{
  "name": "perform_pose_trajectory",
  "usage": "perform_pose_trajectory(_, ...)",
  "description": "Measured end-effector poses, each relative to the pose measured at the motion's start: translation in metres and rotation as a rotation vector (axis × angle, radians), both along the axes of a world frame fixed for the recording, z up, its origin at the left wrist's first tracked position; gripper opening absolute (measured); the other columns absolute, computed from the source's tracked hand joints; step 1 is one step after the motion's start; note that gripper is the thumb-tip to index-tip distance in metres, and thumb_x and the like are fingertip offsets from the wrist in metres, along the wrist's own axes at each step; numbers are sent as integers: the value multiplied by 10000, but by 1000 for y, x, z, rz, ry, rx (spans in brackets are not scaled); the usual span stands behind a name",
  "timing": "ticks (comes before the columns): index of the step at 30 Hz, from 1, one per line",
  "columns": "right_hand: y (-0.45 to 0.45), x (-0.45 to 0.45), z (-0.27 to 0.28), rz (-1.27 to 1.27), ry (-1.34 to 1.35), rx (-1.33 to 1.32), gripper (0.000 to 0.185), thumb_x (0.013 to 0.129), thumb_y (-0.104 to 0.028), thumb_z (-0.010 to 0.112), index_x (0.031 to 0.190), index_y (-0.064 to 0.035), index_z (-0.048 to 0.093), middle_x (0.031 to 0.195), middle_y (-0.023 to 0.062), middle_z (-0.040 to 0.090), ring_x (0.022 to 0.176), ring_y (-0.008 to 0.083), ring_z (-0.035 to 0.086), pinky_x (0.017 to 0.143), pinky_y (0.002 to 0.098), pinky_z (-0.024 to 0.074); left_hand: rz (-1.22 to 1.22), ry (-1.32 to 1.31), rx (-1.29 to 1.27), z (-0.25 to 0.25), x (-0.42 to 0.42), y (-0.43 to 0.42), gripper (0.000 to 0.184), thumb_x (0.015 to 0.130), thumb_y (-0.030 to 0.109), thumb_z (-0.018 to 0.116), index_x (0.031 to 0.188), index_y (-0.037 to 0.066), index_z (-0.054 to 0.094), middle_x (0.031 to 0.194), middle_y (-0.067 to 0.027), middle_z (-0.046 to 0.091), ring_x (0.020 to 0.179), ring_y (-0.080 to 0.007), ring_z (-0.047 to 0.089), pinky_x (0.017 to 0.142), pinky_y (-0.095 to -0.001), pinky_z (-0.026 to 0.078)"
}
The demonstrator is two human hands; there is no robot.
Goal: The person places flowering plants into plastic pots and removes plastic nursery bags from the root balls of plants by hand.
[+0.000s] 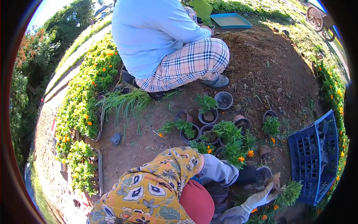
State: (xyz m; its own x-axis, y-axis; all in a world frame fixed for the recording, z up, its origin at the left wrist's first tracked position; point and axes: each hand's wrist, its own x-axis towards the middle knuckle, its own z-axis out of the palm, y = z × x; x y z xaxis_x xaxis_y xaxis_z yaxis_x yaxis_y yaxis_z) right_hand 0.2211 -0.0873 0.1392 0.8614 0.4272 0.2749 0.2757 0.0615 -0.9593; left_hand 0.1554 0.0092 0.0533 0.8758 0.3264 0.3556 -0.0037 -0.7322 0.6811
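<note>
My left hand (pixel 248 175), dark and partly in shadow beyond a grey-blue sleeve, is against a grey pot (pixel 263 174) and holds its side; its fingers are hard to make out. Just right of the pot, my right hand (pixel 269 189), in a pale, soil-stained glove, is closed around the base of a leafy green plant (pixel 290 193), whose foliage points right. Several round pots, some with marigold plants (pixel 233 151), stand on the soil above my arms. A yellow floral sleeve (pixel 149 190) and a red rounded shape (pixel 197 201) fill the lower middle.
Another person (pixel 160 41) in a light blue top and plaid trousers sits beyond the pots, beside a soil mound (pixel 268 63). A blue crate (pixel 305 156) stands at right, a blue tray (pixel 231 21) at the top. Flowering plants (pixel 95 74) line the left; a cart (pixel 317 18) is far right.
</note>
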Motion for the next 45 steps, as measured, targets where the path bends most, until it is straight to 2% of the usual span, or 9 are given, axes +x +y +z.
perform_pose_trajectory(4,2,4,-28,-8,-35,-309,353,886,-135,607,1170,43,497,1122,128,586,1017,202,556,931,322,422,-74,-253,-34,5,15,-3,150,770,141,600,890,68,651,813,-134,633,716,-326,621,612,-384,505)
perform_pose_trajectory(13,-7,7,-40,38,-118,-403,357,870,-217,631,1063,68,536,965,174,594,887,281,575,830,400,449,88,183,-512,40,-12,-4,255,783,257,589,879,26,635,812,-190,630,760,-356,609,681,-438,473)
perform_pose_trajectory(16,-9,7,-34,-54,-654,-757,375,864,-234,633,1053,75,535,933,188,582,867,329,557,817,435,434,99,30,-575,16,-2,-10,289,782,255,591,947,20,620,859,-202,625,804,-358,603,708,-435,471)
perform_pose_trajectory(19,-9,12,-36,-5,-644,-846,386,856,-245,635,1048,75,538,934,196,577,871,362,540,816,448,418,100,-11,-630,38,-16,-2,309,785,241,589,1003,23,607,898,-204,619,838,-357,597,724,-433,470)
perform_pose_trajectory(28,-1,12,-28,264,-202,-696,216,903,-158,553,949,51,583,972,163,623,895,248,584,824,370,442,23,55,-22,-9,-11,-4,295,836,197,539,1073,23,563,1021,-178,592,896,-349,591,784,-425,470)
perform_pose_trajectory(34,7,19,-20,296,-582,-858,219,873,-129,567,999,50,581,924,166,607,892,298,567,824,395,428,47,-31,-410,-15,-1,-3,428,817,176,546,1204,9,473,1037,-196,573,946,-368,585,762,-425,486)
perform_pose_trajectory(39,18,1,-6,106,-76,-367,270,905,-117,547,1127,35,560,1086,118,592,1006,206,547,909,327,404,17,-27,220,32,-20,34,232,774,190,603,930,27,657,1323,-294,402,899,-350,606,677,-408,522)
perform_pose_trajectory(41,18,-2,1,0,35,-218,298,922,-126,523,1168,42,554,1129,85,581,1026,152,527,937,294,388,72,194,75,50,-17,52,148,752,170,619,838,52,638,1174,-243,504,882,-354,603,693,-417,511)
perform_pose_trajectory(45,15,2,3,-40,124,-216,276,923,-112,511,1148,35,570,1124,87,586,1020,142,525,911,272,388,288,-73,125,81,-20,122,134,734,128,646,852,66,628,978,-150,578,818,-319,612,669,-409,494)
